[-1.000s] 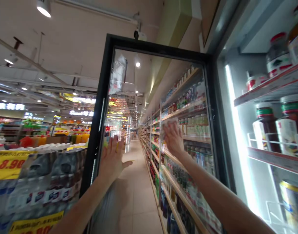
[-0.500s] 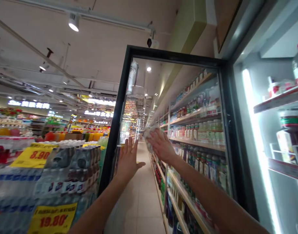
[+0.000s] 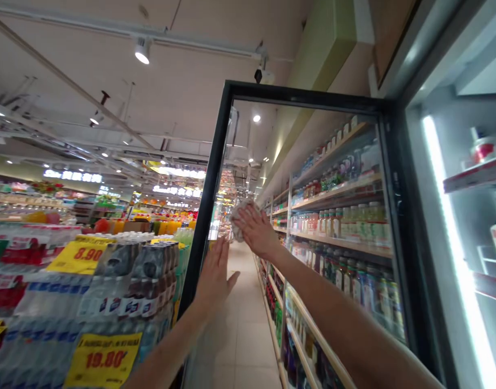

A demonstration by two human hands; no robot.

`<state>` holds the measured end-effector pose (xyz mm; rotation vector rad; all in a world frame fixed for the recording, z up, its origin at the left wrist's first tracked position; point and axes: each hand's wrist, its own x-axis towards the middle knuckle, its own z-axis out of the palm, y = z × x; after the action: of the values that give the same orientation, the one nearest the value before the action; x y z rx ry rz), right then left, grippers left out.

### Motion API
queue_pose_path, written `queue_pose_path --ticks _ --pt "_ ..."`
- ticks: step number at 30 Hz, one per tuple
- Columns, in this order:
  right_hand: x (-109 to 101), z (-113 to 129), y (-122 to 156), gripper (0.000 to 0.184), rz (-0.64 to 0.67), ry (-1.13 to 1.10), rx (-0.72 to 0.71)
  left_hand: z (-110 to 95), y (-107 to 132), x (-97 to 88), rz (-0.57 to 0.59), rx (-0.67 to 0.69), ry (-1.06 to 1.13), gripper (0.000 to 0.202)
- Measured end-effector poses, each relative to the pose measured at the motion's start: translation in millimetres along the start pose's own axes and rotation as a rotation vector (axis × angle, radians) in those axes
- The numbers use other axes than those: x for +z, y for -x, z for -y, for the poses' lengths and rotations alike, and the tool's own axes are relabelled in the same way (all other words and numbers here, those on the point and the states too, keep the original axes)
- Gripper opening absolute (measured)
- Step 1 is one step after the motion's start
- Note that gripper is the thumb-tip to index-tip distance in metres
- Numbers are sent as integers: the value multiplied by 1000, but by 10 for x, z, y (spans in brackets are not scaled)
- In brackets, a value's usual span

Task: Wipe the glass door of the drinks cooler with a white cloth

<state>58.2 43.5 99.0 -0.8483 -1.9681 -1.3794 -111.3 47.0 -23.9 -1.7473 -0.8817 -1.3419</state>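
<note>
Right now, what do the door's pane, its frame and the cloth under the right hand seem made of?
Pane: clear and glossy, probably glass, since the aisle shows through it. Frame: dark, smooth, perhaps painted metal by its faint sheen. Cloth under the right hand: pale, crumpled, likely soft fabric; paper isn't ruled out.

A white light strip (image 3: pixel 454 232) glares right of the right hand (image 3: pixel 255 229); ceiling spotlights (image 3: pixel 142 54) shine above it, frame edges stretched, fine detail soft
</note>
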Motion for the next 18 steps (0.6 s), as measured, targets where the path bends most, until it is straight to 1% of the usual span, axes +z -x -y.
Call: queue_pose_path --ticks 1,2,4,5,6,7,8,10,12,14,15,16,17,18 --pt "10 29 -43 41 7 -11 -37 67 -3 -82 -29 6 -9 68" --pt "2 24 -105 41 1 -17 -19 125 -13 -163 -58 1 -18 64" --pt "-40 -28 -279 42 -44 -26 151 201 -41 -290 -96 -42 -11 62" --pt "-58 -43 -370 42 -66 -34 241 219 -53 -328 -104 -80 10 62" --pt "-65 -29 -442 43 -77 -45 293 226 -60 -348 -105 -125 34 62" --pt "-58 21 -481 42 -71 -61 283 227 -57 -353 -100 -173 57 63" --pt "-33 111 -474 42 -49 -79 219 226 -43 -348 -100 -210 75 63" --pt "55 386 -302 41 7 -113 35 235 16 -328 -91 -234 101 63" --pt "161 694 40 39 50 -143 -123 271 105 -318 -68 -209 107 63" --pt "239 890 410 36 86 -178 -279 324 199 -328 -45 -171 89 63" --pt "256 908 551 36 101 -191 -348 346 242 -337 -38 -152 72 63" --pt "254 865 640 36 109 -192 -384 358 281 -345 -31 -131 53 64" --pt "232 764 671 38 103 -178 -366 357 314 -349 -16 -106 35 66" --pt "193 617 649 40 78 -147 -283 341 342 -347 7 -77 20 67"
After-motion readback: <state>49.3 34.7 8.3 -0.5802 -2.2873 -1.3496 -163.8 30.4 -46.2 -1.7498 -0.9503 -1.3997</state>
